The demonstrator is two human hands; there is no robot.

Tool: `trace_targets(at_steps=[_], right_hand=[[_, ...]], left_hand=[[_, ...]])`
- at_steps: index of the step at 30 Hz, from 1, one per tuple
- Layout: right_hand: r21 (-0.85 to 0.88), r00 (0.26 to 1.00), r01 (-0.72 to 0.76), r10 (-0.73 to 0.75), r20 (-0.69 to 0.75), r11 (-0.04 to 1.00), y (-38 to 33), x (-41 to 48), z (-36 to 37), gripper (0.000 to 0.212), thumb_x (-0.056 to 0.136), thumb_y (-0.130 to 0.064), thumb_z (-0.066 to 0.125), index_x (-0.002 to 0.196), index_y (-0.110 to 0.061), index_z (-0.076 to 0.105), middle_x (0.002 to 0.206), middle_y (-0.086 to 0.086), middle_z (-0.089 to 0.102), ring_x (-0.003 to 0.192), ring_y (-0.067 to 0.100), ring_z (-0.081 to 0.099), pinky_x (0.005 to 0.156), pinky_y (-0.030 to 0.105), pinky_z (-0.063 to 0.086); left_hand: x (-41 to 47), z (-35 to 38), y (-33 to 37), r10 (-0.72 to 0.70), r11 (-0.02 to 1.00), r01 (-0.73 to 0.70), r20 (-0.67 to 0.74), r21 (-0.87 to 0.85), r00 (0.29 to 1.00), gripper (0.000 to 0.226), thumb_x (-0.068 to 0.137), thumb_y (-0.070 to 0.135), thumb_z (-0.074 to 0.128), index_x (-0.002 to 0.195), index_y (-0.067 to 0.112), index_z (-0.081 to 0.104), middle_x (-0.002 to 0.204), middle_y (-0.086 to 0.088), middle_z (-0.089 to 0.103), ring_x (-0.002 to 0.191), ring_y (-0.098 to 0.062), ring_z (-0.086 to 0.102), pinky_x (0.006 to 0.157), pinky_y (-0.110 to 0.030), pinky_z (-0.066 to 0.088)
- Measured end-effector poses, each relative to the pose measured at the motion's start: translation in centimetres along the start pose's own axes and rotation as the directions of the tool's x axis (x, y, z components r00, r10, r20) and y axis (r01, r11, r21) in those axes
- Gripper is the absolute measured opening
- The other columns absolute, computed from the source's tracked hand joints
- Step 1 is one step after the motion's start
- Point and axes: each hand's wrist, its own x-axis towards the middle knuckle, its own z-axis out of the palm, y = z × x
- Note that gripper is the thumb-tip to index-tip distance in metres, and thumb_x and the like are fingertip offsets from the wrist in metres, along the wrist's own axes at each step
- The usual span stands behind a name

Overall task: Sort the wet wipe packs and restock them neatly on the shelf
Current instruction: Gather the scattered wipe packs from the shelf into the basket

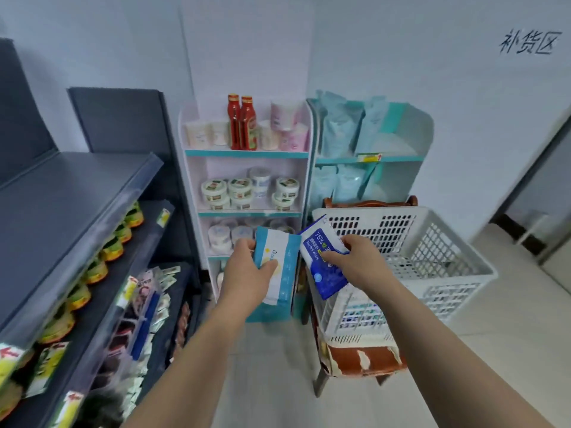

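My left hand [247, 270] grips a light blue and white wet wipe pack [282, 273] held upright in front of the narrow white shelf unit [247, 154]. Beside it, my right hand [360, 261] grips a dark blue alcohol wipes pack [321, 264] above the near left corner of the white plastic basket [432, 242]. The two packs almost touch. More blue packs show through the basket's slotted front wall [361, 319].
The basket rests on a worn brown chair [361, 362]. A teal shelf [367, 159] behind it holds pale blue pouches. The white shelf carries red bottles, rolls and tubs. A dark grey shelf rack [77, 242] with cans and sachets lines the left side.
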Motion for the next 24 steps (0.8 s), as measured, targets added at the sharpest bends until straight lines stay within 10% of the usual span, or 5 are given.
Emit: trace_targets(at_steps=[8, 15, 19, 24], right_hand=[[0.03, 0.984, -0.149, 0.151, -0.09, 0.988, 9.7, 7.7, -9.3, 0.027, 0.088, -0.025, 0.067, 0.105, -0.004, 0.061, 0.103, 0.011, 0.068, 0.085, 0.027, 0.068, 0.074, 0.044, 0.058], [-0.019, 0.977, -0.207, 0.206, -0.053, 0.978, 15.9, 15.7, -10.5, 0.012, 0.094, -0.02, 0.06, 0.091, -0.01, 0.055, 0.078, -0.001, 0.059, 0.063, 0.011, 0.057, 0.049, 0.025, 0.045], [-0.023, 0.958, -0.288, 0.288, 0.008, 0.957, 19.2, 20.8, -8.8, 0.016, 0.093, -0.019, 0.058, 0.101, -0.005, 0.061, 0.096, 0.01, 0.069, 0.08, 0.025, 0.067, 0.071, 0.04, 0.057], [-0.047, 0.931, -0.356, 0.358, 0.074, 0.933, 22.7, 26.2, -6.8, 0.009, 0.092, -0.014, 0.059, 0.096, -0.006, 0.059, 0.095, 0.01, 0.068, 0.064, 0.013, 0.059, 0.051, 0.022, 0.045]], left_hand=[[6.0, 15.6, 2.2, -0.024, 1.0, 0.024, 0.103, 0.007, 0.994, 0.03, 0.09, 0.016, 0.064, 0.115, 0.012, 0.047, 0.103, 0.0, 0.059, 0.085, -0.015, 0.059, 0.054, -0.018, 0.039], [12.9, 24.2, 0.8, -0.147, 0.988, 0.136, 0.157, 0.076, 0.977, 0.03, 0.094, 0.01, 0.055, 0.123, 0.01, 0.048, 0.118, -0.005, 0.061, 0.091, -0.018, 0.058, 0.061, -0.024, 0.047], [17.3, 28.1, -0.9, -0.255, 0.961, 0.228, 0.188, 0.155, 0.949, 0.027, 0.094, 0.007, 0.049, 0.12, 0.009, 0.048, 0.116, -0.009, 0.059, 0.094, -0.024, 0.056, 0.078, -0.036, 0.049], [21.5, 32.4, -2.4, -0.309, 0.937, 0.261, 0.202, 0.234, 0.929, 0.015, 0.092, 0.002, 0.042, 0.107, 0.006, 0.045, 0.099, -0.007, 0.056, 0.086, -0.022, 0.054, 0.071, -0.035, 0.047]])
